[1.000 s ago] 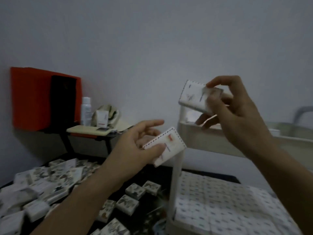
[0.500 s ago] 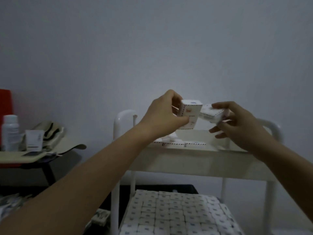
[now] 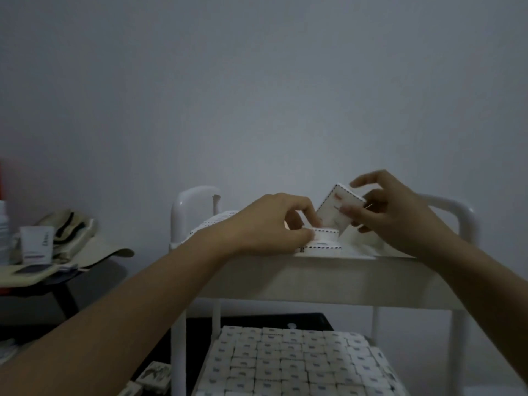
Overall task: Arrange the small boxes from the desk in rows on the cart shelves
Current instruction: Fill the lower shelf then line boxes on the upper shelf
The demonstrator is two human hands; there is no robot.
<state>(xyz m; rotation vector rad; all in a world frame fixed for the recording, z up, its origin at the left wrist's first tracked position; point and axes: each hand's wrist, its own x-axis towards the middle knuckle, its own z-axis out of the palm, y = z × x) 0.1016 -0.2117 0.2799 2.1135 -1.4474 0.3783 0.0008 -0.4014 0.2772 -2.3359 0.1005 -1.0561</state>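
box (image 3: pixel 338 211) tilted steeply in right grip (image 3: pixel 398 221)

Plain grey wall (image 3: pixel 257 95) fills background, bare, dimly lit. Small side surface (image 3: pixel 110 250) at left: beige top with rounded edge, dark legs (image 3: pixel 67 298) below. On it, white tube (image 3: pixel 36 244) stands cap-down, dark print on front, too small to read. White bottle (image 3: pixel 3 232) just left of tube, cut off by frame edge. Beige cloth bag (image 3: pixel 71 231) with dark stripes slumps behind tube. Dark flat item (image 3: pixel 28 269) lies in front of tube; kind unclear. Red sliver (image 3: pixel 2 178) at left edge above bottle.
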